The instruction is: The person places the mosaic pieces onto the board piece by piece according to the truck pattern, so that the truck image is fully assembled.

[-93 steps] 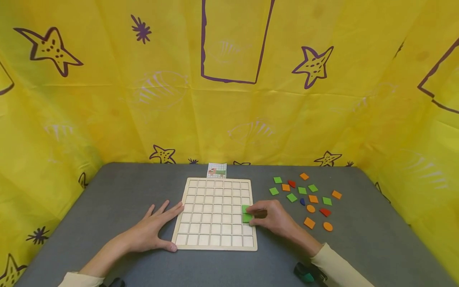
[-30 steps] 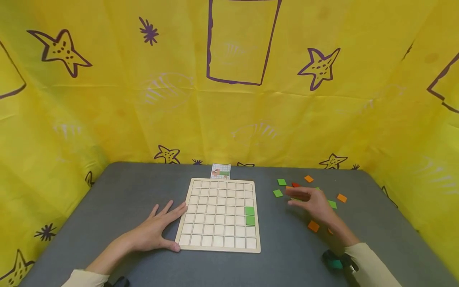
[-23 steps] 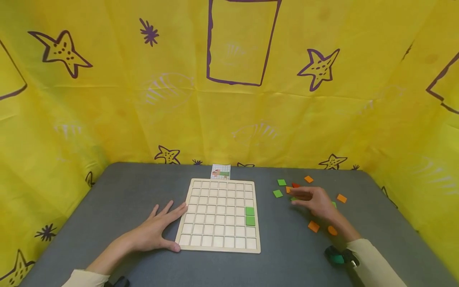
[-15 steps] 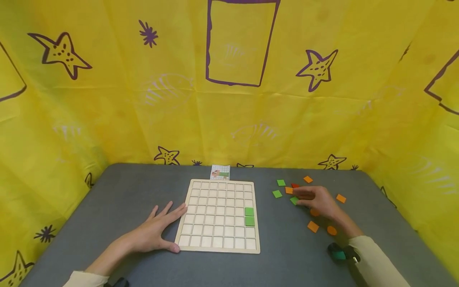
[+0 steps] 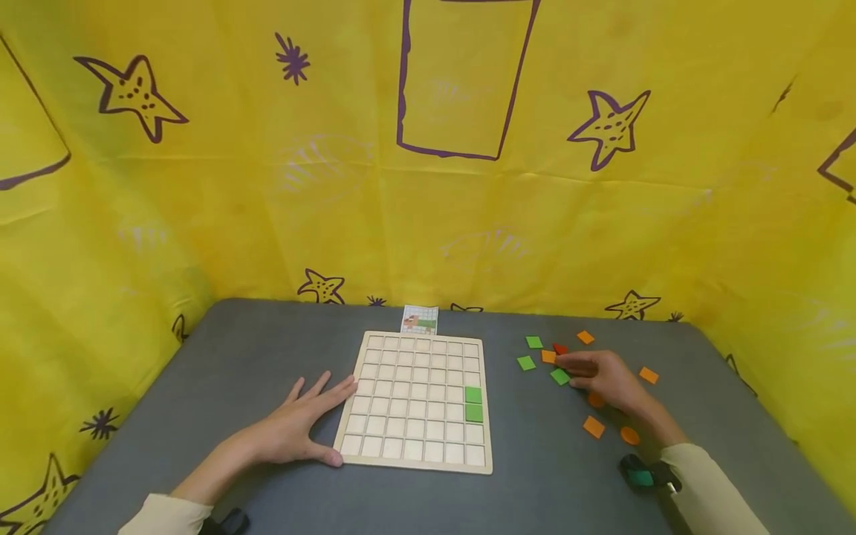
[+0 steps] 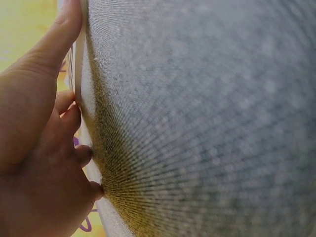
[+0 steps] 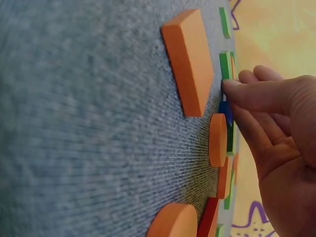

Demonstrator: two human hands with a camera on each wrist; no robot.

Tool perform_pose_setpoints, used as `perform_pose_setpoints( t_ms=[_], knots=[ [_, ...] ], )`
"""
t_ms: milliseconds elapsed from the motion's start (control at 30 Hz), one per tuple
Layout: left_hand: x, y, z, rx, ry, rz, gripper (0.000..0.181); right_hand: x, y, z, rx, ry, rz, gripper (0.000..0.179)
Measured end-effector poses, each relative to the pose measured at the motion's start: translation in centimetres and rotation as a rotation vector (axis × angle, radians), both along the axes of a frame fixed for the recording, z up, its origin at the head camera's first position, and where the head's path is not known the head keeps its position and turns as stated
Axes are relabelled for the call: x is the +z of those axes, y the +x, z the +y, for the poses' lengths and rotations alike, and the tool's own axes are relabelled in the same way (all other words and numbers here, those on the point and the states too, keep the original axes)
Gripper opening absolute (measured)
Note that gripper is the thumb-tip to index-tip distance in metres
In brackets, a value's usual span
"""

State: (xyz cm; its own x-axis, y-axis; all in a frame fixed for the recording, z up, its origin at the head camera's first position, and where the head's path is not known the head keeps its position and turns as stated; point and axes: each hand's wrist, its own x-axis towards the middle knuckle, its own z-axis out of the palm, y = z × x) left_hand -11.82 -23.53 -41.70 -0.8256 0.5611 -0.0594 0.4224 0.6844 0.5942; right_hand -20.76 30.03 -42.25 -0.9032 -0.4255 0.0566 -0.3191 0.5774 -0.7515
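My left hand (image 5: 294, 427) spreads along the left edge of a pale wooden grid board (image 5: 414, 409), its thumb at the lower corner and fingertips at the side. Two green square tiles (image 5: 473, 403) fill adjoining cells in the board's right column. Among the loose pieces, my right hand (image 5: 611, 383) hovers low with thumb and bent fingers apart. Its thumb tip is right at a green tile (image 7: 225, 66) in the right wrist view. A blue piece (image 7: 225, 113) shows just under that thumb. Several other pieces are hidden beneath the hand.
Around the right hand lie orange squares (image 5: 594, 427), an orange disc (image 5: 629, 435), a red piece (image 5: 560, 348) and other green tiles (image 5: 526, 363). A small picture card (image 5: 420, 320) stands behind the board. Yellow cloth (image 5: 428, 223) surrounds the grey table (image 5: 281, 334).
My right hand has left the green tiles on the board and moved right to the loose pieces, edging slightly farther lately. My left hand stays at the board's edge.
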Motion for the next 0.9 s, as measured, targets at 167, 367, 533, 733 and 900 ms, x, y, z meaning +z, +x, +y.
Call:
perform_pose_setpoints(
  t_ms=[167, 367, 533, 733, 900],
  knots=[
    [0.0, 0.0, 0.0, 0.001, 0.002, -0.016, 0.111, 0.1, -0.1, 0.0, 0.025, 0.009, 0.028, 0.039],
    [0.1, -0.1, 0.2, -0.003, 0.008, -0.019, 0.11, 0.0, -0.1, -0.1, 0.017, 0.046, 0.093, 0.037],
    [0.0, -0.1, 0.1, -0.001, 0.007, -0.008, 0.11, 0.1, 0.2, -0.6, 0.01, 0.062, 0.137, 0.036],
    [-0.2, -0.2, 0.1, -0.002, 0.002, -0.005, 0.11, 0.0, 0.6, -1.1, -0.009, 0.016, 0.16, 0.034],
    [-0.1, -0.2, 0.0, 0.006, 0.002, -0.025, 0.11, 0.3, 0.8, -1.6, -0.022, 0.009, 0.188, 0.032]
  ],
)
